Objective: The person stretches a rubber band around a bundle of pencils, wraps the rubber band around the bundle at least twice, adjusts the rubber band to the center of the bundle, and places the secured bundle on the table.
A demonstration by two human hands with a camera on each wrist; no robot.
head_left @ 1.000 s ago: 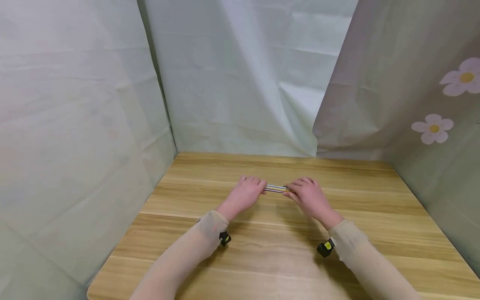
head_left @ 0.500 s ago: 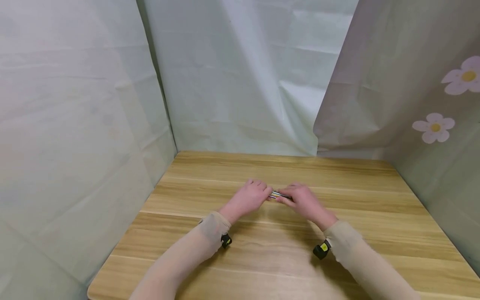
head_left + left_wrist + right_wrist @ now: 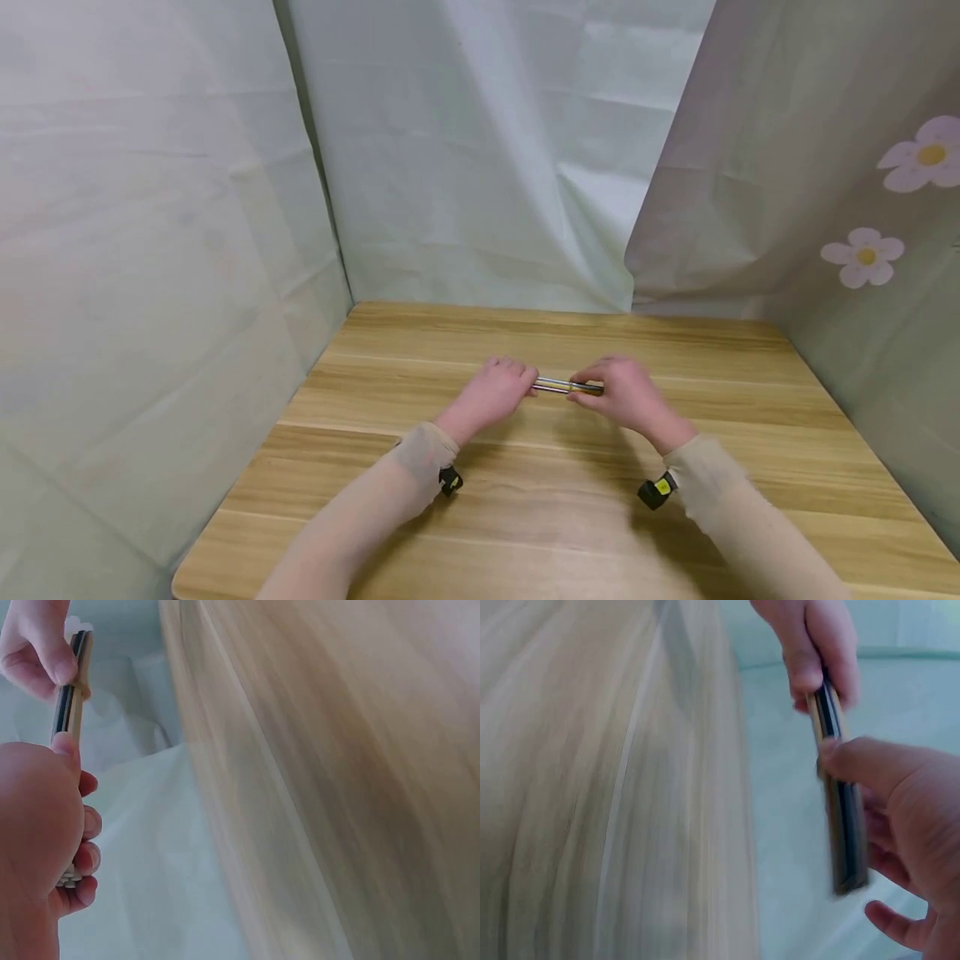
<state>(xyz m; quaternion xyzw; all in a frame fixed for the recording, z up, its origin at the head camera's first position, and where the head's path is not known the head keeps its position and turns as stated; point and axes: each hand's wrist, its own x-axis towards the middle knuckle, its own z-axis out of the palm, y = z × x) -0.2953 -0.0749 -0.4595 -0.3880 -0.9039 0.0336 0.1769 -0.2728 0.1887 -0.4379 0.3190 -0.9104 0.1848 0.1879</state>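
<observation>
A bundle of slim sticks (image 3: pixel 553 384), black and pale tan in the wrist views, is held level between both hands over the wooden table. My left hand (image 3: pixel 495 390) curls its fingers round one end, and pale stick tips (image 3: pixel 69 880) poke out below its palm. With thumb and fingertips, my right hand (image 3: pixel 632 396) pinches the bundle near a yellowish band (image 3: pixel 84 689) that circles it. Past that pinch, the dark end (image 3: pixel 847 874) sticks out free, blurred in the right wrist view. The stretch inside the left fist is hidden.
The wood-grain table (image 3: pixel 555 517) stretches beneath both forearms. Pale hanging sheets (image 3: pixel 480 167) enclose it at the back and sides, with printed flowers (image 3: pixel 862 257) at the right. A small black camera (image 3: pixel 656 492) hangs from each wrist.
My right hand slid left toward the left hand, then came back right along the bundle, so more of the sticks and their dark end show. The left hand shifted only slightly.
</observation>
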